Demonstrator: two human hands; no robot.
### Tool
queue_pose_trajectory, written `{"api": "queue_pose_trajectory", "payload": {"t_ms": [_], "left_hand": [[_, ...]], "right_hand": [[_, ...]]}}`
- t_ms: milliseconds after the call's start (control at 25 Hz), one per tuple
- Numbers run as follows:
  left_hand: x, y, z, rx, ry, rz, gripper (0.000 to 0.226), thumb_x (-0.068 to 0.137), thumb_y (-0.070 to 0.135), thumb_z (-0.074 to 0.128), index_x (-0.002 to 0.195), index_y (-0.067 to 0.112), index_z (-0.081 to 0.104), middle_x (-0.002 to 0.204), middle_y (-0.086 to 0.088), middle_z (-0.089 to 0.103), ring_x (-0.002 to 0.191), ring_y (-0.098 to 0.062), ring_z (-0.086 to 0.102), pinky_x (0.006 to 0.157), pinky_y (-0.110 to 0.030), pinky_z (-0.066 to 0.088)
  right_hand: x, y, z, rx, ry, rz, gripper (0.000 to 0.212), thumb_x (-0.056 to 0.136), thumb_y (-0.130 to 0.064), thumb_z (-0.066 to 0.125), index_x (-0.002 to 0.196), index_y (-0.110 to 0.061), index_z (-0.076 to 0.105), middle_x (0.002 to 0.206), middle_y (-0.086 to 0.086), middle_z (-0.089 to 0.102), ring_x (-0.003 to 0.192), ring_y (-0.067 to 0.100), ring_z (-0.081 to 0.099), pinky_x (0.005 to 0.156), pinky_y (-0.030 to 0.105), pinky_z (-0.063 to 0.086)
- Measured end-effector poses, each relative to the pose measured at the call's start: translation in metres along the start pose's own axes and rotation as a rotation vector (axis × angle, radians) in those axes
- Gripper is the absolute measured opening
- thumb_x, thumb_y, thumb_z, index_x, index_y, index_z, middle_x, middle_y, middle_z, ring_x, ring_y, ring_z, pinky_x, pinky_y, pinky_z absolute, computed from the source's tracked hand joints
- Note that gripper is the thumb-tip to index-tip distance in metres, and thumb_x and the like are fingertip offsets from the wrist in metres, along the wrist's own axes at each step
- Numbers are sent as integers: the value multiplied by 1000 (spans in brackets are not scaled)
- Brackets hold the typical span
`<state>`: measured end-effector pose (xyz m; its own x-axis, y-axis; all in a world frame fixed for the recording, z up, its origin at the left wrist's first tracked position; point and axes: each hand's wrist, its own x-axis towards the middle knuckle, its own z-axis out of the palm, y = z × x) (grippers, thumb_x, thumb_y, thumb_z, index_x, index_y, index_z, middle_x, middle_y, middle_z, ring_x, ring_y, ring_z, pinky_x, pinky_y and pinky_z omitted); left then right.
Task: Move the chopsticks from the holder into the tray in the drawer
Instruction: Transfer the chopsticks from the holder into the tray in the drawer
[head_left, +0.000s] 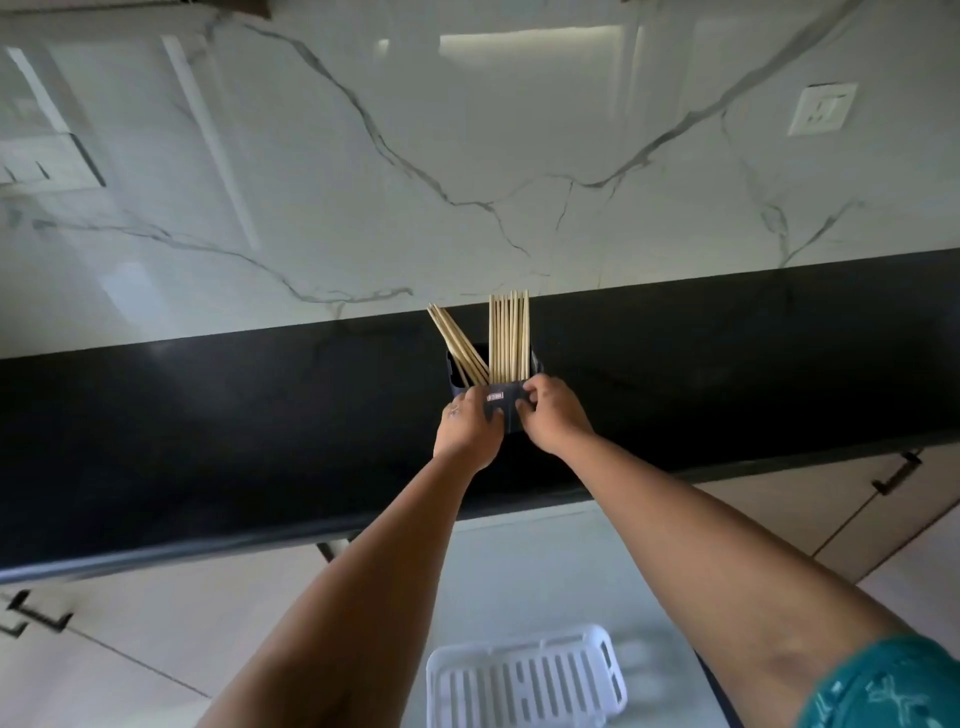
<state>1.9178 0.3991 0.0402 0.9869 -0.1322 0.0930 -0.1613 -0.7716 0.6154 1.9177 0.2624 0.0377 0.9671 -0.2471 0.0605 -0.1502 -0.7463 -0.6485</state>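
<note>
Closest to me is my teal patterned sleeve at the bottom right, and just left of it the white slotted tray sitting in the open drawer, with nothing in it so far.

Fingers first though. Both hands are up on the black counter, wrapped around the dark holder. My left hand has its fingers curled onto the left side of the near face, and my right hand has its fingers pressed on the right side, thumb tucked low against the front. So both are closed around the holder from either side, with a little red and white label showing between them.

The chopsticks are all in the holder, none out. One bunch stands pretty much upright on the right side, and a second, smaller bunch leans off to the left out of the other half. I'm not touching any of them, just the holder itself.

Further out: the holder sits mid-counter, well back from the near edge. Behind it is the white marble backsplash with grey veins, plus a wall socket far right. Pale cabinet fronts with dark handles run below the counter on both sides of the drawer.
</note>
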Motion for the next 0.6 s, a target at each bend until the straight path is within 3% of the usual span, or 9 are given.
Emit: {"api": "queue_pose_trajectory", "payload": {"t_ms": [160,280,400,480,600], "left_hand": [[60,7,8,-61,66,18,42,95,22,47,136,14,46,135,-10,54,128,-28,46,101,-39,41],[97,18,18,-112,67,18,43,96,23,45,138,15,45,138,-8,52,129,-27,46,102,-39,42],[113,21,32,-113,66,40,42,96,25,48,136,12,46,137,-9,53,128,-26,47,102,-37,40],[112,18,39,-109,57,45,41,95,24,49,133,10,47,134,-10,54,127,-26,47,100,-34,40],[107,13,43,-84,32,55,45,94,23,50,136,9,45,137,-11,51,129,-27,45,102,-34,38]], "right_hand": [[82,3,-7,173,126,163,52,89,-31,66,134,-13,48,136,9,54,121,25,56,97,38,52],[131,4,0,201,-32,278,67,90,-40,62,146,-14,35,148,8,45,132,29,47,101,42,45],[152,2,14,424,-150,290,67,94,-28,58,152,-20,23,148,8,44,133,30,46,107,46,42],[159,3,22,464,-103,233,54,95,-20,57,144,-19,37,138,9,54,122,28,55,102,46,47],[160,5,22,442,10,185,23,93,-20,59,116,-14,60,115,7,66,100,23,64,83,35,53]]}}
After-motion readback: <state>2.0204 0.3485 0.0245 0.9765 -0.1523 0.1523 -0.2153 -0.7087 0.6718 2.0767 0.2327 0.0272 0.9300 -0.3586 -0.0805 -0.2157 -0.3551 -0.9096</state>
